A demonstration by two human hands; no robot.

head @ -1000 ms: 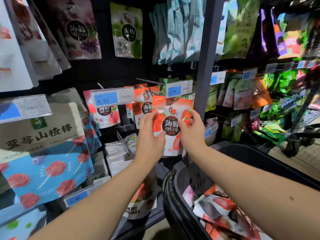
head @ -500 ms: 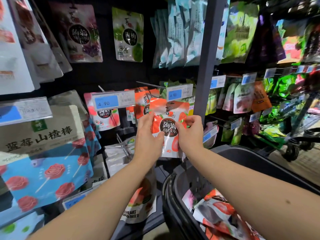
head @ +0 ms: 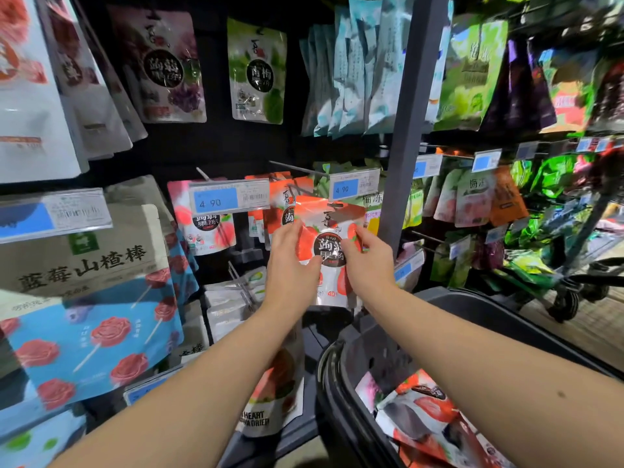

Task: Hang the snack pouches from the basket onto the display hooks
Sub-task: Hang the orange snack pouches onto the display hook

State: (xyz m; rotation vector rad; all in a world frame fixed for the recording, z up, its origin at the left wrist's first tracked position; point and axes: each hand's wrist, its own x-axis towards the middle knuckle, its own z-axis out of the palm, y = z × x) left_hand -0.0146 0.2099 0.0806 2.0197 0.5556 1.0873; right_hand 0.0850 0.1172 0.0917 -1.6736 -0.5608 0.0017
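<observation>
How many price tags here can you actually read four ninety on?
2. One price tag hangs left of the held orange pouch, in front of pink pouches; the other sits just above the held pouch. The remaining tags are too blurred to read.

Your left hand [head: 290, 261] and right hand [head: 368, 265] covered both sides of the orange pouch [head: 329, 231]; whether its top hung on anything, you could not tell. The bottom edge cut off the basket [head: 332, 393]. The small print on the price tag [head: 354, 187] was blurred.

Price tag [head: 354, 188] fronting hook [head: 297, 168], grey post [head: 407, 146] close right, open gap above
</observation>
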